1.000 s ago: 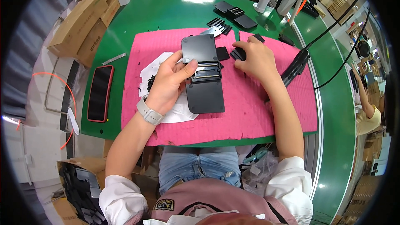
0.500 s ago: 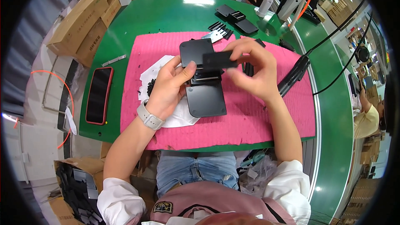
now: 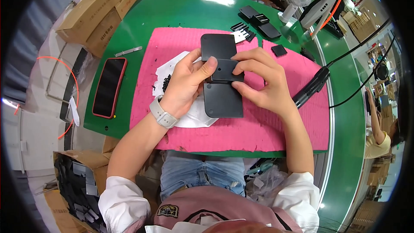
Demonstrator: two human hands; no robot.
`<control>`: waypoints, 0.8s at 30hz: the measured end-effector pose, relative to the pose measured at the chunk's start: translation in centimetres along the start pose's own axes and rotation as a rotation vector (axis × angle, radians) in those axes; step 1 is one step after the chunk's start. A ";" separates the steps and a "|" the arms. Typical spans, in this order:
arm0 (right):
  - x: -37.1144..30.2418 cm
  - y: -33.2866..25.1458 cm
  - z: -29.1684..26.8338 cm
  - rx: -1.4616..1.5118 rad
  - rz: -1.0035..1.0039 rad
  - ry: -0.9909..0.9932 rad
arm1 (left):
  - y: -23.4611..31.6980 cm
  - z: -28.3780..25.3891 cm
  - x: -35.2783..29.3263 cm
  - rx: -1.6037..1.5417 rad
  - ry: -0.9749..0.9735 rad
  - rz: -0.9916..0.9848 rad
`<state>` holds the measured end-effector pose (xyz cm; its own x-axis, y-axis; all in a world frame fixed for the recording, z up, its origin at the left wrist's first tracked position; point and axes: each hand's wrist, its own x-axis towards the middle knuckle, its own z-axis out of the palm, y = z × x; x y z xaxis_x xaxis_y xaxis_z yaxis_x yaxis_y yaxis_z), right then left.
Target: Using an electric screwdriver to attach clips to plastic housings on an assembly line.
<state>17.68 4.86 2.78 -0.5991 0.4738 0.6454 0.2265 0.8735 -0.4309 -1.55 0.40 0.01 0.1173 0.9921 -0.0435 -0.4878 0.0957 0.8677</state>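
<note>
My left hand is closed round the left side of a black two-panel bracket, held over the pink foam mat. Across the bracket's middle lies a small black cover plate with a hole near one end. My left thumb presses on the plate's left part. At its right edge, my right hand pinches the plate between thumb and fingers. The joint beneath the plate is hidden. Below my left hand, small black screws sit on a white cloth.
A black electric screwdriver with a cable lies at the mat's right. Behind are a small black square, another black bracket and a white fan. A red-edged phone lies left. Across the table, a person handles something dark.
The small plate has come down from above the bracket onto its middle, flat across the joint. My left thumb now rests on it. The view has shifted slightly.
</note>
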 end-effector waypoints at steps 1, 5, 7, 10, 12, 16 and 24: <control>0.0 -0.1 0.1 -0.009 -0.010 -0.001 | 0.0 0.0 -0.1 0.022 0.009 -0.006; -0.2 -0.1 0.2 -0.029 -0.029 -0.056 | -0.2 -0.3 0.0 0.096 -0.042 -0.010; -0.4 -0.3 -0.1 -0.058 -0.075 -0.090 | -0.5 -0.6 0.3 0.165 -0.096 -0.027; -0.8 -1.2 -0.6 -0.086 -0.070 -0.089 | 0.4 -0.2 0.1 0.260 -0.199 -0.042; -1.0 -1.9 -1.4 -0.086 -0.040 -0.084 | 0.5 -0.1 -0.1 0.271 -0.152 0.011; -4.4 -1.9 -2.7 -0.088 0.154 -0.106 | 5.4 1.2 -4.1 0.464 -0.031 0.592; -5.5 -2.9 -1.0 -0.082 0.278 -0.100 | 11.7 0.9 -13.8 0.313 -0.699 0.632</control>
<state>21.07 -0.19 1.13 -0.5771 0.6860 0.4431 0.4510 0.7201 -0.5273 -8.06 -12.25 11.22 0.4473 0.5731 0.6866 -0.3984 -0.5596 0.7267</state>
